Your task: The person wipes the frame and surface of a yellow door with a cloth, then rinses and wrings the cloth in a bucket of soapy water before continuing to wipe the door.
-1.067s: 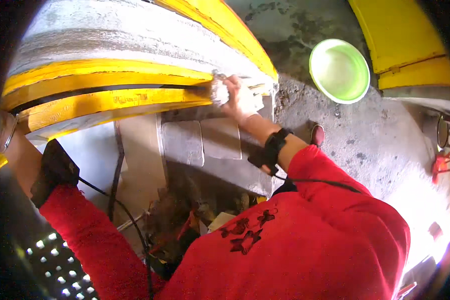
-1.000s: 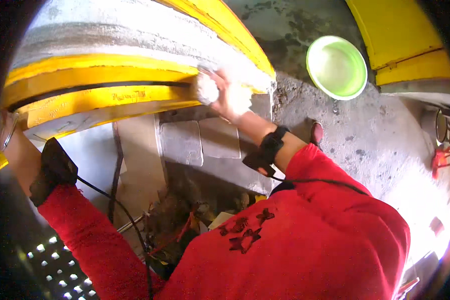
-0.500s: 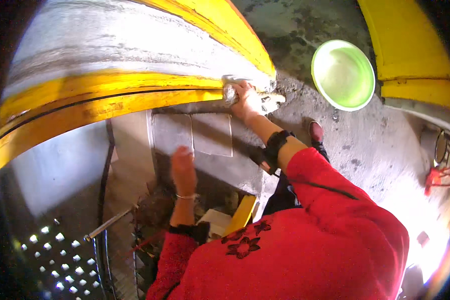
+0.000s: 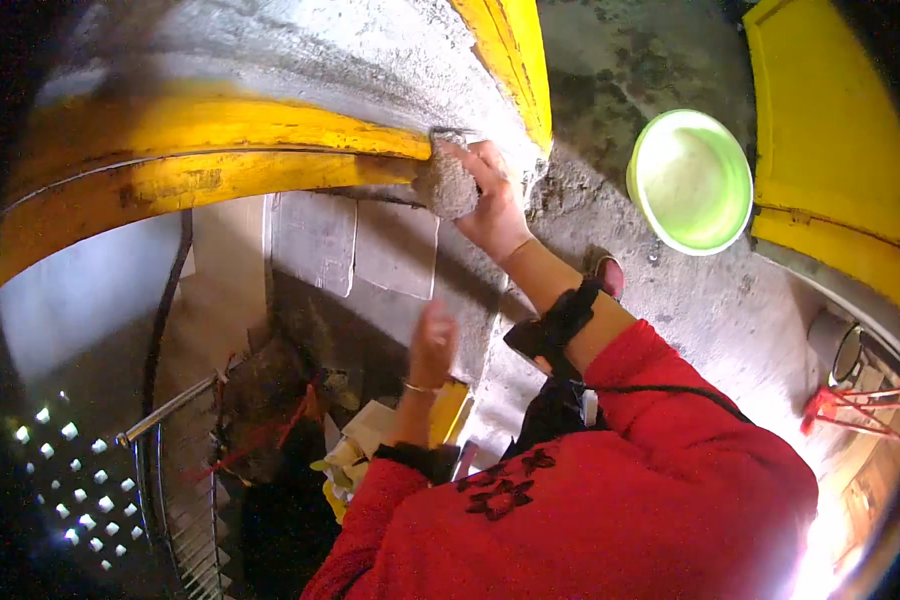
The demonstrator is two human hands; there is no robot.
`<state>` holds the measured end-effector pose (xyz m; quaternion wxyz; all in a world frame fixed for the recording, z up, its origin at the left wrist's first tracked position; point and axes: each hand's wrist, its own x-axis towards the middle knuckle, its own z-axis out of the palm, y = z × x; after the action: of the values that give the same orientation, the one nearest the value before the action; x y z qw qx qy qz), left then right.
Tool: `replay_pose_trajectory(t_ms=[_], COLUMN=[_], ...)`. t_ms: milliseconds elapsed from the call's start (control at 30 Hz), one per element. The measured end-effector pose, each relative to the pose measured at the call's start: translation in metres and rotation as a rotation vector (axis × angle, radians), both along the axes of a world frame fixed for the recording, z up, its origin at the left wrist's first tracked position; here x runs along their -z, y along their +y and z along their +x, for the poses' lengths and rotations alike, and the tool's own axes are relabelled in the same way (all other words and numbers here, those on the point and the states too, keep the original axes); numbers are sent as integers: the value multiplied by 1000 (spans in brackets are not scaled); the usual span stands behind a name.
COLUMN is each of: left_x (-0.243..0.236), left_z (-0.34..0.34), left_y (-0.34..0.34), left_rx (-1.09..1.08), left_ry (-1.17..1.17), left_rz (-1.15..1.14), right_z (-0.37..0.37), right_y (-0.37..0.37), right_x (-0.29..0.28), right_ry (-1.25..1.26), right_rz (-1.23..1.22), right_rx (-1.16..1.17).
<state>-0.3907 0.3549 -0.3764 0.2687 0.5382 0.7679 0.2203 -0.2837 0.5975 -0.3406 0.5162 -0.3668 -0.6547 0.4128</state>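
My right hand [image 4: 492,205] reaches up to the end of a yellow-painted wooden edge [image 4: 300,130]. Its fingers are closed around a rough grey rag [image 4: 452,180], pressed against the corner where the yellow wood meets a whitish panel [image 4: 370,60]. Whether the wad is all cloth is hard to make out. Lower down, my left hand [image 4: 433,345] hangs in the air, touching nothing that I can see, its fingers smeared by motion.
A light green basin [image 4: 692,180] stands on the concrete floor to the right, beside a yellow panel [image 4: 830,130]. A red stool [image 4: 855,405] is at the far right. A metal rail [image 4: 170,405] and cluttered items lie at lower left.
My right hand has shifted slightly left with the rag, which shows more fully now. My left hand has moved to the right. The view has tilted a little.
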Motion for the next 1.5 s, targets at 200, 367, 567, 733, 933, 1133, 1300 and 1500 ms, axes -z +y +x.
replay_pose_trajectory(t_ms=[200, 367, 567, 733, 933, 1133, 1300, 1500], left_x=[-134, -213, -193, -174, -171, -167, -176, -170], left_z=[-49, -41, -67, -81, -95, -83, -90, -71], left_y=[150, 215, 251, 255, 256, 265, 257, 274], left_rx=[-251, -233, -352, -433, -460, -473, -461, -295], left_ry=[261, 338, 831, 868, 866, 807, 1061, 361], left_rz=[745, 1085, 1162, 1245, 1301, 1290, 1186, 1513], right_z=[16, 20, 20, 17, 19, 28, 22, 17], right_y=[5, 14, 15, 13, 18, 24, 14, 19], right_x=[-23, -85, -1, -23, -36, 36, -36, 115], right_ry=[-70, 167, 5, 45, 158, -35, 207, -14], right_rz=[157, 125, 20, 82, 51, 51, 38, 156], right_rx=[-2, -80, -41, -149, -196, -143, -232, -58])
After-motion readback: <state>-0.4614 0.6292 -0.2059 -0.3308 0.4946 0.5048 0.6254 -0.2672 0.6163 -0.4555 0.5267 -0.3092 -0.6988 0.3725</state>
